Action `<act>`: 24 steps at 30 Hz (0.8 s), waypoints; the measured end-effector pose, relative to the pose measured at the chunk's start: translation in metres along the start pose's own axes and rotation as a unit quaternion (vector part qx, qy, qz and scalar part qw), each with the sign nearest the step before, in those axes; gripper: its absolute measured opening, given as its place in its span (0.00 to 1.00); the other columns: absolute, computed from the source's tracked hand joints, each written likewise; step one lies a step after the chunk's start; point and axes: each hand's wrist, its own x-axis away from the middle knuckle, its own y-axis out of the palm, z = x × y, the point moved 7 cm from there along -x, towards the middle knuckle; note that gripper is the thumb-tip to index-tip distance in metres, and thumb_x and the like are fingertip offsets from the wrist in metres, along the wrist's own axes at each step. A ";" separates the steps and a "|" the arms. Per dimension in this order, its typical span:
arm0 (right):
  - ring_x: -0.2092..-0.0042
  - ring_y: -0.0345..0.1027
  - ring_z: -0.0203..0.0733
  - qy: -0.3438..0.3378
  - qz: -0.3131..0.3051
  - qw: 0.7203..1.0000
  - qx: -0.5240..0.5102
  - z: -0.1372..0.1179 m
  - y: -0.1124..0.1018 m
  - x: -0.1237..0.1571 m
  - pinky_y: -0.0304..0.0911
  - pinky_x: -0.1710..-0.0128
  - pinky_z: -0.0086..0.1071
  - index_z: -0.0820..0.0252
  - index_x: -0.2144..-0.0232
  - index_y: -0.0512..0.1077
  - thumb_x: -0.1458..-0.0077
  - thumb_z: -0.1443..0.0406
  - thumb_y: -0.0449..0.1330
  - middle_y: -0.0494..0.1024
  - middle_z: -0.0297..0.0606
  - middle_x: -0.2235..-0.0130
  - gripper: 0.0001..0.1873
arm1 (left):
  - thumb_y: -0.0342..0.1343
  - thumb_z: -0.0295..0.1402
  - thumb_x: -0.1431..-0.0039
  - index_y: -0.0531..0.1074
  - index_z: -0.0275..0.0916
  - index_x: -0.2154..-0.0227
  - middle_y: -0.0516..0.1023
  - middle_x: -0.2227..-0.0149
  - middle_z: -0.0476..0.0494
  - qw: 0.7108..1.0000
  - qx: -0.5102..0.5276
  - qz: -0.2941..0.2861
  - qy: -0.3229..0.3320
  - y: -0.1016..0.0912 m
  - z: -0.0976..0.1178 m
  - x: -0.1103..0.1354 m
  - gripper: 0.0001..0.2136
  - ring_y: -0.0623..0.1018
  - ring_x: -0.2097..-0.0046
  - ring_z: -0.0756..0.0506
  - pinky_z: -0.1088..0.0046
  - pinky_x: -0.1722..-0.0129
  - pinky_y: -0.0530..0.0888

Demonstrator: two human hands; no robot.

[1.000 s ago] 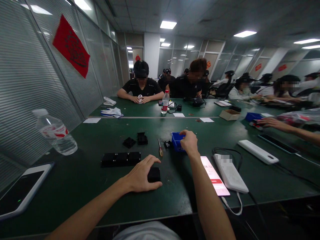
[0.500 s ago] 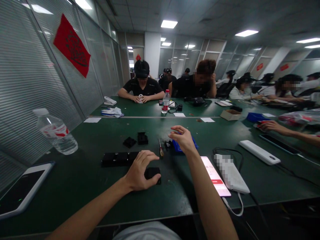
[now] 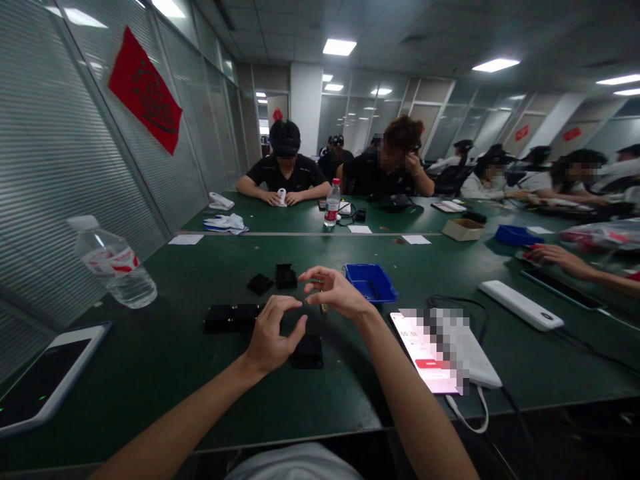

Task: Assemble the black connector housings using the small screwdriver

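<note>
The left hand [image 3: 274, 339] is held with curved fingers well parted, nothing being seen in them, just beside the black block [image 3: 310, 350] on the near table [image 3: 340, 403]. The right hand [image 3: 339, 293] is held slightly farther and to the right, its fingers loosely bent; whether something small is gripped cannot be told. The blue tray [image 3: 373, 275] is placed beyond it, at right.

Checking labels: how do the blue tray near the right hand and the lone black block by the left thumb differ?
Shape: the blue tray is open-topped with raised walls; the black block is low and squarish, its details lost in darkness.
Size: the tray looks larger than the block, though farther off.
Place: the tray sits beyond the right hand, the block beside the left hand.
Shared: both rest on the green table.
</note>
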 end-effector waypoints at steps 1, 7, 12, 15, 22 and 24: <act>0.63 0.72 0.34 0.006 -0.012 1.000 -0.001 0.002 0.004 0.000 0.71 0.67 0.25 0.59 0.65 0.77 0.69 0.75 0.75 0.78 0.35 0.57 0.24 | 0.56 0.32 0.36 0.69 0.42 0.57 0.78 0.60 0.43 1.000 -0.001 0.005 -0.003 -0.001 -0.001 0.000 0.07 0.78 0.58 0.43 0.65 0.60 0.77; 0.61 0.74 0.36 0.017 -0.049 0.999 -0.011 0.008 0.014 -0.001 0.73 0.63 0.28 0.59 0.63 0.78 0.69 0.75 0.75 0.78 0.38 0.55 0.25 | 0.55 0.29 0.36 0.68 0.42 0.59 0.76 0.64 0.47 0.999 0.003 0.035 0.008 -0.004 0.000 -0.001 0.04 0.78 0.62 0.46 0.70 0.64 0.75; 0.61 0.75 0.36 0.030 -0.064 0.997 -0.004 0.007 0.014 0.001 0.72 0.64 0.27 0.60 0.62 0.77 0.67 0.74 0.74 0.79 0.37 0.57 0.25 | 0.54 0.28 0.37 0.67 0.42 0.60 0.76 0.65 0.48 1.000 0.004 0.029 0.009 -0.004 0.002 -0.001 0.04 0.77 0.64 0.47 0.70 0.65 0.75; 0.64 0.75 0.36 0.046 -0.087 0.995 0.009 0.007 0.014 0.004 0.71 0.65 0.26 0.60 0.60 0.76 0.61 0.73 0.72 0.79 0.35 0.63 0.21 | 0.55 0.27 0.37 0.68 0.42 0.59 0.76 0.65 0.48 0.999 0.013 0.026 0.015 -0.004 0.004 -0.001 0.06 0.77 0.65 0.47 0.70 0.65 0.75; 0.68 0.71 0.33 0.097 -0.158 0.977 0.106 0.014 0.010 0.010 0.68 0.71 0.24 0.62 0.59 0.77 0.54 0.66 0.72 0.80 0.37 0.60 0.17 | 0.55 0.26 0.38 0.68 0.42 0.59 0.76 0.65 0.49 0.999 0.018 0.029 0.024 -0.004 0.004 -0.001 0.07 0.76 0.65 0.48 0.72 0.65 0.74; 0.70 0.69 0.32 0.116 -0.177 0.967 0.140 0.017 0.010 0.012 0.66 0.74 0.23 0.63 0.61 0.78 0.53 0.64 0.72 0.79 0.35 0.65 0.16 | 0.56 0.25 0.38 0.68 0.42 0.59 0.76 0.65 0.49 0.999 0.020 0.026 0.026 -0.004 0.004 -0.001 0.07 0.76 0.64 0.48 0.72 0.65 0.74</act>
